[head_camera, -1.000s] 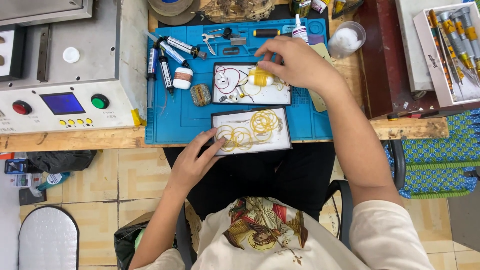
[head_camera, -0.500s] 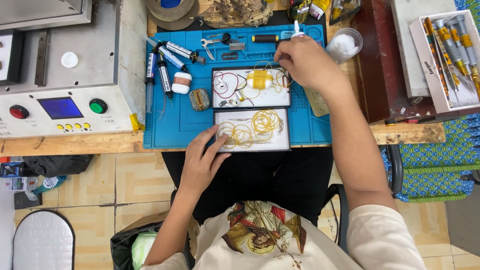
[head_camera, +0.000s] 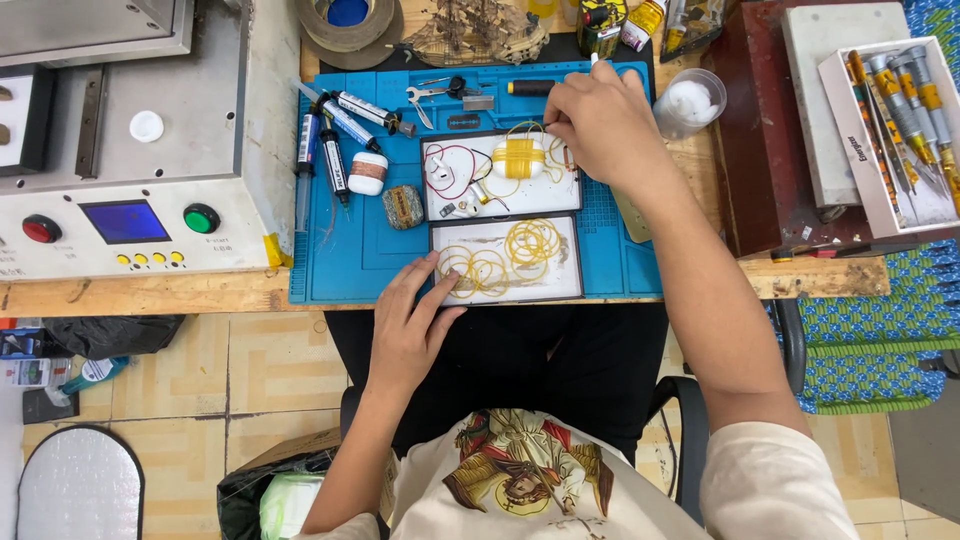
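Two white black-framed trays lie on a blue work mat (head_camera: 350, 260). The far tray (head_camera: 455, 195) holds a spool of yellow wire (head_camera: 518, 157), a red wire loop and small parts. My right hand (head_camera: 600, 125) is at that tray's far right corner, fingers pinched on a strand of yellow wire that leads off the spool. The near tray (head_camera: 520, 288) carries several loose coils of yellow wire (head_camera: 532, 242). My left hand (head_camera: 410, 325) rests flat on the near tray's left edge with fingers spread and holds nothing.
Black syringes (head_camera: 322, 150) and a small white jar (head_camera: 367, 172) lie at the mat's left. A grey machine with buttons (head_camera: 130, 200) stands further left. A plastic cup (head_camera: 688, 102) and a box of screwdrivers (head_camera: 900, 110) are on the right. A tape roll (head_camera: 345, 20) sits at the back.
My right hand set the yellow spool down on the far tray and moved to the tray's far right corner. My left hand stayed on the near tray.
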